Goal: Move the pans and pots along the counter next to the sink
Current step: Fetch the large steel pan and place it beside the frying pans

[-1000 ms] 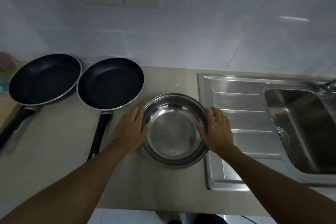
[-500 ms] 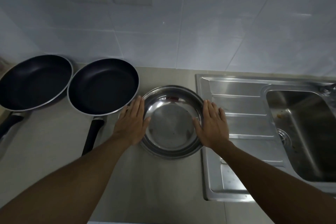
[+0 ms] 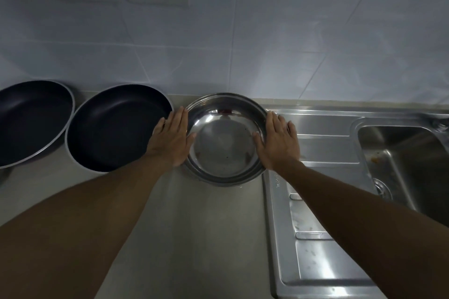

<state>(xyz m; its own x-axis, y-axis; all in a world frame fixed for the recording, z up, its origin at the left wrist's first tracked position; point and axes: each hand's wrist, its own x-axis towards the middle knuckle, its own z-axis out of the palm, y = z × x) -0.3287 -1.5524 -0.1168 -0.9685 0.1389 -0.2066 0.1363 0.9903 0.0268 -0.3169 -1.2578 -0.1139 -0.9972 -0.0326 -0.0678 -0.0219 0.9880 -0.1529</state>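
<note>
- Head view: we are working the steel bowl (image 3: 226,143), which is sitting on the counter (image 3: 194,226) just left of the sink (image 3: 364,128), its right rim meeting the edge of the drainboard (image 3: 328,153).
- We are bracing the left hand (image 3: 173,139) against the bowl's side away from the sink. The fingers are lying straight and together, flat on the outer wall, and the thumb is resting over the rim. Nothing is being gripped.
- We are bracing the right hand (image 3: 279,143) against the sink-side wall in the same way: fingers straight, thumb reaching just inside the rim.
- Change noted: over the last second the bowl has been sliding away from us toward the tiled wall while staying beside the sink. It is now lining up with the near frying pan (image 3: 116,126), next further from the sink, and the far frying pan (image 3: 31,121) beyond that.
- Meaning for the task: we are judging the bowl's move as nearly complete. The two frying pans are waiting, well apart from the sink.
</note>
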